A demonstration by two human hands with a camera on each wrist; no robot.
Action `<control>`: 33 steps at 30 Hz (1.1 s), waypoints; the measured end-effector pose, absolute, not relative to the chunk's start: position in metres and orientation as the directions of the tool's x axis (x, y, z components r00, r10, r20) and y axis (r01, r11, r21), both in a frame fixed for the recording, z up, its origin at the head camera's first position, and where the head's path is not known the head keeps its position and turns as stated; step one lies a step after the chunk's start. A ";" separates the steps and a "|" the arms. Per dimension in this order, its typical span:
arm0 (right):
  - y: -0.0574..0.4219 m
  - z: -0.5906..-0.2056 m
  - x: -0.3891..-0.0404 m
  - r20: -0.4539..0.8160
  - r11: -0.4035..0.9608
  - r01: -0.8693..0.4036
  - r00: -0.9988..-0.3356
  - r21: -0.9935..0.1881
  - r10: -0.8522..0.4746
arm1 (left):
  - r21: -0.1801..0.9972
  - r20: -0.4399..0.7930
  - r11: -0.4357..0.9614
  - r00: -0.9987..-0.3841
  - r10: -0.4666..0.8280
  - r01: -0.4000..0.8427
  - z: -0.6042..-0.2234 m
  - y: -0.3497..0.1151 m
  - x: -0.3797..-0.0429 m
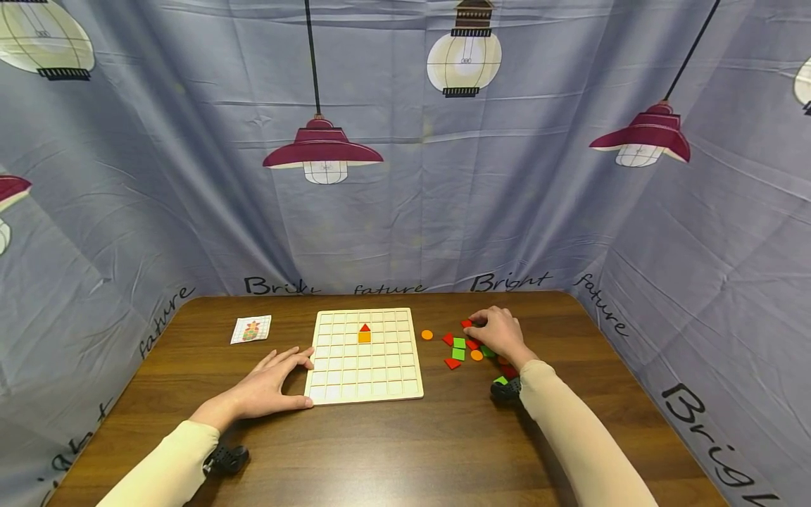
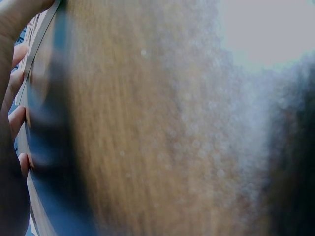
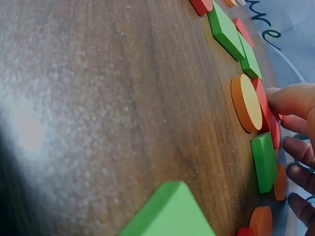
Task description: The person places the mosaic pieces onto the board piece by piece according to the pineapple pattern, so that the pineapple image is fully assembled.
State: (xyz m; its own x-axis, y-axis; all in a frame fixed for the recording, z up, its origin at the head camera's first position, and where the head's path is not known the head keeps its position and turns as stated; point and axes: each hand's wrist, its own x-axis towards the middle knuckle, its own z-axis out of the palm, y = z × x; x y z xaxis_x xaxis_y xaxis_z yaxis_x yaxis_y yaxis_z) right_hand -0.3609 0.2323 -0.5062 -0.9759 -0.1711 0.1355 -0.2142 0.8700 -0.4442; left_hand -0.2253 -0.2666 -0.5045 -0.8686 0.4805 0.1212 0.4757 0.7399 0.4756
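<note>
A cream board with a square grid (image 1: 389, 384) lies mid-table. On it, a red triangle (image 1: 365, 327) stands directly above an orange square (image 1: 364, 338). My left hand (image 1: 269, 387) rests along the board's left edge, thumb at the near corner and fingers spread farther up. To the right of the board, my right hand (image 1: 500, 332) reaches over loose flat pieces. Its thumb and forefinger pinch a red piece (image 1: 466, 324) at the far side of the pile. Close by lie green squares (image 1: 458, 354), an orange disc (image 3: 246, 103) and other red pieces (image 1: 452, 363).
A small card (image 1: 250, 329) with a coloured pattern on a grid lies at the back left of the wooden table (image 1: 380, 451). One orange disc (image 1: 427, 335) sits between board and pile. A blue-grey printed curtain (image 1: 393, 232) surrounds the back and sides.
</note>
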 end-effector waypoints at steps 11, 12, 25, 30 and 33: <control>0.228 -0.507 -0.363 0.169 0.886 -0.227 -0.971 -0.404 -0.171 | 0.478 0.112 0.743 -0.871 0.478 0.469 -0.505 -0.268 -0.226; 0.228 -0.507 -0.364 0.178 0.889 -0.232 -0.969 -0.395 -0.174 | 0.477 0.112 0.743 -0.872 0.477 0.469 -0.505 -0.268 -0.226; 0.203 -0.499 -0.364 0.273 0.869 -0.290 -0.943 -0.400 -0.189 | 0.466 0.124 0.744 -0.867 0.482 0.480 -0.507 -0.268 -0.227; 0.172 -0.495 -0.358 0.298 0.828 -0.374 -0.917 -0.418 -0.264 | 0.477 0.111 0.743 -0.871 0.479 0.469 -0.507 -0.269 -0.227; 0.150 -0.494 -0.352 0.304 0.802 -0.417 -0.902 -0.427 -0.307 | 0.479 0.102 0.747 -0.874 0.475 0.461 -0.508 -0.269 -0.227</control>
State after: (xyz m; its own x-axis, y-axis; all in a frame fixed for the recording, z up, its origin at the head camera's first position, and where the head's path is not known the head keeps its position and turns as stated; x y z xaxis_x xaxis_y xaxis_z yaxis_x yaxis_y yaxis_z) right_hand -0.3518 0.1496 -0.4942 -0.9016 -0.3073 0.3043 -0.4175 0.8022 -0.4268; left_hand -0.2267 -0.2694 -0.5078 -0.8743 0.4745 0.1024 0.4615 0.7468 0.4789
